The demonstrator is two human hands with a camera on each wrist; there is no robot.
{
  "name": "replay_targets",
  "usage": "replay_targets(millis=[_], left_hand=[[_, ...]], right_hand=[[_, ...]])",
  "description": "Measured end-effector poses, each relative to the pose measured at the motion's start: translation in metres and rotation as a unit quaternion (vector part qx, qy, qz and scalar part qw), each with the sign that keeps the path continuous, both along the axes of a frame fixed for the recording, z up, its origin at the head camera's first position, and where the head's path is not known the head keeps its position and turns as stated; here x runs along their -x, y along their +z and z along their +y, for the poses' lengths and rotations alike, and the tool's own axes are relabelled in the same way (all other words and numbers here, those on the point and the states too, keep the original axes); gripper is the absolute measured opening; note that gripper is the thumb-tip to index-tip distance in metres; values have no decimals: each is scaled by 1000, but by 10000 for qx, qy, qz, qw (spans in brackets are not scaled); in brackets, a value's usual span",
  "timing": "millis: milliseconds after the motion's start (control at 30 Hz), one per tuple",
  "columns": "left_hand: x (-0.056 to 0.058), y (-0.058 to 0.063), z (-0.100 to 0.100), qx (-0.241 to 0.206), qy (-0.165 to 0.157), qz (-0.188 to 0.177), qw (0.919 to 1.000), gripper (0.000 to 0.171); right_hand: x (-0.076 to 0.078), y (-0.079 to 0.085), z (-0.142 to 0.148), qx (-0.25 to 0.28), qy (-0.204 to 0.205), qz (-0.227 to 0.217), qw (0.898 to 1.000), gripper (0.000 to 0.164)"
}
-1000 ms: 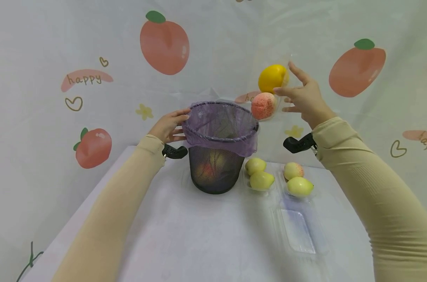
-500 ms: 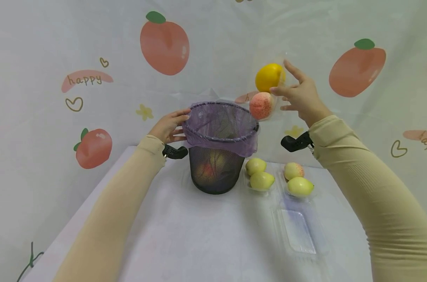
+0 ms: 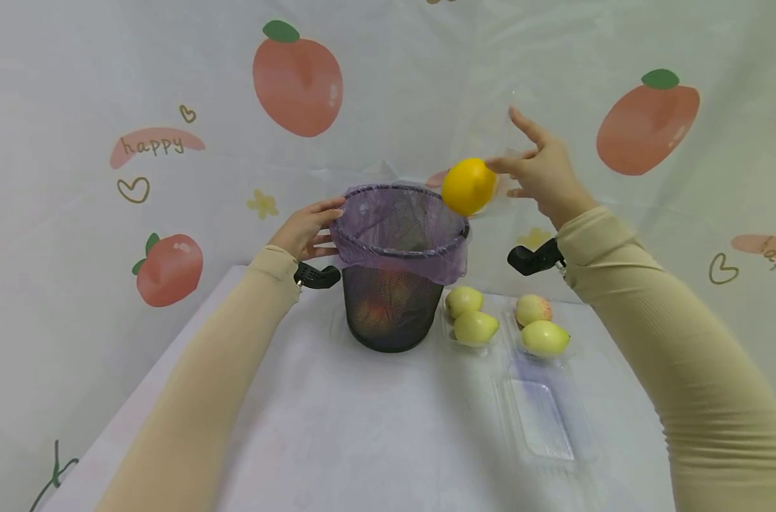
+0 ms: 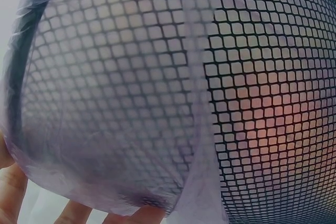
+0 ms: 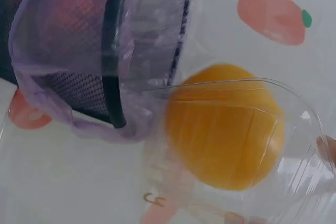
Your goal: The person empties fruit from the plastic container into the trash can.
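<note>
In the head view my right hand [image 3: 544, 174] holds a clear plastic container [image 5: 310, 145], tipped on its side above the right of the bin. A smooth yellow-orange fruit [image 3: 469, 186] is at the container's mouth, overlapping the bin's far right rim in this view. The black mesh bin [image 3: 394, 320] stands upright, a purple bag [image 3: 426, 267] folded over its rim. Against the bin's left side rests my left hand [image 3: 307, 229], fingers extended along the rim and the bag. Reddish and yellowish shapes show dimly through the mesh.
Right of the bin, a clear container holds two yellow-green fruits [image 3: 476, 328]. Another beside it holds a peach [image 3: 533, 310] and a yellow-green fruit [image 3: 545, 338]. A clear plastic tray [image 3: 544, 419] lies nearer on the white table [image 3: 362, 427]. A printed cloth [image 3: 388, 85] hangs behind.
The peach has left the right hand's container and is out of sight there. The yellow-orange fruit has slid down and left toward the bin. My right hand shifted slightly left; my left stayed put.
</note>
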State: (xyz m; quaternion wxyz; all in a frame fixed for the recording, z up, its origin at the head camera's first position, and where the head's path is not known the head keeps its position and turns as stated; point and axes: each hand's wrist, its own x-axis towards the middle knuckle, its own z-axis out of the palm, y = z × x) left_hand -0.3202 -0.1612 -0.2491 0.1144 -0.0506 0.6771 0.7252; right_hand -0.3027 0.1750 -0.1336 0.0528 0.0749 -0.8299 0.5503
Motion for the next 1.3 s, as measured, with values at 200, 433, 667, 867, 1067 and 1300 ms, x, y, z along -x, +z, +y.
replay_targets(millis=[200, 433, 667, 867, 1067, 1300], left_hand=[[-1, 1, 3, -7, -83, 29, 10000, 45], [-2, 1, 2, -14, -84, 8, 10000, 46], [-1, -1, 1, -11, -75, 19, 10000, 45], [-1, -1, 0, -12, -45, 9, 10000, 45], [-2, 1, 0, -16, -50, -4, 10000, 45], [-2, 1, 0, -28, -35, -28, 10000, 45]], right_hand=[[0, -4, 5, 201, -21, 116, 9997, 81], [0, 4, 9, 1104, -22, 3, 9939, 79], [-5, -1, 21, 1900, 215, -248, 9812, 79], [-7, -4, 37, 2655, 386, -545, 9618, 80], [-13, -15, 59, 3076, 571, -713, 9471, 75], [-24, -35, 82, 3349, 985, -719, 9343, 70]])
